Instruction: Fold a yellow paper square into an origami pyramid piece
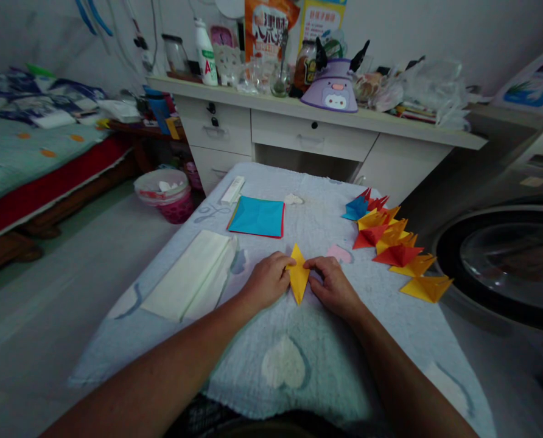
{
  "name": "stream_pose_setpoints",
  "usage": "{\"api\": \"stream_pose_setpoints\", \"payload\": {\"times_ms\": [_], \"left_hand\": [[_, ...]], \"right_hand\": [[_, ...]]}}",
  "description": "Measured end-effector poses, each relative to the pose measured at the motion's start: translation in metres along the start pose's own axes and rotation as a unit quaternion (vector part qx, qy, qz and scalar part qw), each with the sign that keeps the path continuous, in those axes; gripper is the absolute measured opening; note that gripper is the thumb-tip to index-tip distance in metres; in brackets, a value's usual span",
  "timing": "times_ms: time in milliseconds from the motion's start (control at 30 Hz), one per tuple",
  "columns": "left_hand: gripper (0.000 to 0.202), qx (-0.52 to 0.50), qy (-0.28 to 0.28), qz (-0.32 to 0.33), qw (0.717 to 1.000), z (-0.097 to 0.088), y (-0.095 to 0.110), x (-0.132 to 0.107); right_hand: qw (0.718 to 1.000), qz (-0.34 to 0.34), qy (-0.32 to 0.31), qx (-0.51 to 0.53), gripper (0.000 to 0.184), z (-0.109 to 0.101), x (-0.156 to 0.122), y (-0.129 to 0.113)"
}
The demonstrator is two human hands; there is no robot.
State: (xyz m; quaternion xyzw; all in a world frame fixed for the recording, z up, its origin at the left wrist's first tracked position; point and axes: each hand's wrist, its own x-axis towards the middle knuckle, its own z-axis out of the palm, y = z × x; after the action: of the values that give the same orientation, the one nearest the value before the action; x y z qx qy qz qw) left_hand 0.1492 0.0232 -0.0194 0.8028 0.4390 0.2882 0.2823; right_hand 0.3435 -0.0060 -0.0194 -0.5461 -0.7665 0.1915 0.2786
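A yellow sheet of origami paper [299, 281], folded into a narrow diamond, lies on the cloth-covered table between my hands. My left hand [268, 278] pinches its left corner between thumb and curled fingers. On the other side, my right hand [334, 283] has its fingertips closed on the right edge of the diamond. Beyond them is a stack of square origami paper [257, 217], blue on top with red showing beneath. Folded paper cranes [397, 243] in yellow, red, orange and blue stand in rows to the right.
A folded whitish cloth or paper packet [192, 274] and a small white box [233, 190] lie on the table's left. Behind stands a white desk [308, 131] crowded with bottles, jars and a purple visor [330, 88]. A washing machine [518, 255] is at right, a pink bin [175, 207] at left.
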Motion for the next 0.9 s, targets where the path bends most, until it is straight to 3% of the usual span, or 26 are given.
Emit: {"api": "stream_pose_setpoints", "payload": {"times_ms": [167, 367, 567, 900], "left_hand": [[0.038, 0.078, -0.008, 0.030, 0.996, -0.002, -0.003, -0.003], [0.035, 0.084, -0.034, 0.032, 0.995, -0.008, -0.004, -0.001], [0.015, 0.071, -0.032, 0.023, 0.997, -0.010, -0.004, 0.002], [0.002, 0.143, 0.001, -0.033, 0.989, -0.002, 0.002, 0.005]], "right_hand": [[0.999, -0.008, -0.027, -0.023, 0.027, -0.001, 0.000, -0.002], [0.999, -0.005, -0.036, -0.032, 0.024, -0.002, 0.000, -0.003], [1.000, 0.009, -0.011, -0.028, 0.017, 0.001, 0.004, -0.002], [0.990, 0.086, 0.040, -0.103, 0.011, 0.012, 0.009, -0.006]]}}
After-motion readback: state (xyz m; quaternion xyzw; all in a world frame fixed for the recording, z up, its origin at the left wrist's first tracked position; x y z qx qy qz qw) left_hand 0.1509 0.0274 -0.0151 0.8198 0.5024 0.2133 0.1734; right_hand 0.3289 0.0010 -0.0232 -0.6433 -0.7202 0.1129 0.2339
